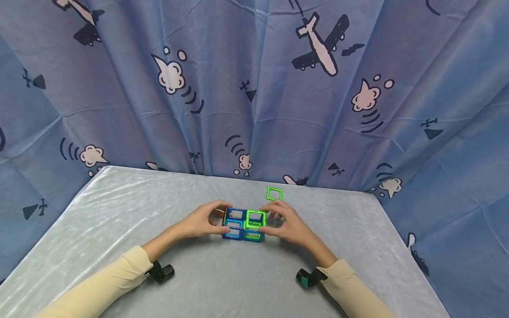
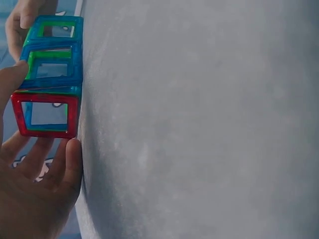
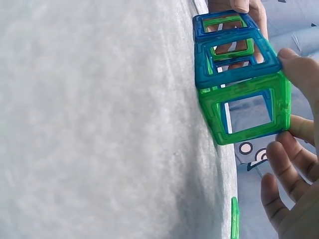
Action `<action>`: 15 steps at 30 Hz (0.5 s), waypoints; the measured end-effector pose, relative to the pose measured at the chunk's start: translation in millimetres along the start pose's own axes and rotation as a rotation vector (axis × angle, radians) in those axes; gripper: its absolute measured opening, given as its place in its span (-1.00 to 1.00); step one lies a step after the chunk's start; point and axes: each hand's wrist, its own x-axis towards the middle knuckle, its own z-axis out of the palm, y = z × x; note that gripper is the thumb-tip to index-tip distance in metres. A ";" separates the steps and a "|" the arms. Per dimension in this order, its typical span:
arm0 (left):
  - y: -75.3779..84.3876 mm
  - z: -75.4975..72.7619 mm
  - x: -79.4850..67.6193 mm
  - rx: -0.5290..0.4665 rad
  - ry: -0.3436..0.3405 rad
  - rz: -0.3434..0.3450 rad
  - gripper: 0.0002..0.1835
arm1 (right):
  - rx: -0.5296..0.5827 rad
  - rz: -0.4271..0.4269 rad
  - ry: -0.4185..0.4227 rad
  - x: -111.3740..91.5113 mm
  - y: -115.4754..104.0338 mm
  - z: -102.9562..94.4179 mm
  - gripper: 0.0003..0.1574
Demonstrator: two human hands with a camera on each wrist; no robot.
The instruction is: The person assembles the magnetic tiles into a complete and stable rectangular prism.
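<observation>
Two joined cubes of magnetic tiles (image 1: 244,229) sit between the two hands, their centres see-through. The left cube is mostly blue with a red tile (image 2: 72,117) on its outer end; the right one has a green top and a green end tile (image 3: 251,135). My left hand (image 1: 199,221) grips the left cube, thumb at the near top edge and fingers toward the far side. On the other end, my right hand (image 1: 289,224) pinches the right cube between thumb at the near edge and fingertips at the far edge.
A loose green square tile (image 1: 268,193) lies flat on the pale cloth-covered table (image 1: 179,282), just beyond the right hand. Behind the table's far edge hangs a blue curtain (image 1: 278,141) with airplane prints. Black wrist cameras (image 1: 161,272) are strapped at both sleeves.
</observation>
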 end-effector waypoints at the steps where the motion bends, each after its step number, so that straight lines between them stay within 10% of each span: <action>1: 0.8 -0.1 0.3 0.003 0.001 -0.001 -0.29 | -0.003 -0.001 -0.001 0.2 -0.5 -0.5 -0.38; 15: 14.7 17.1 21.3 0.096 0.013 0.093 -0.22 | -0.032 -0.040 -0.007 3.2 -4.0 -1.0 -0.37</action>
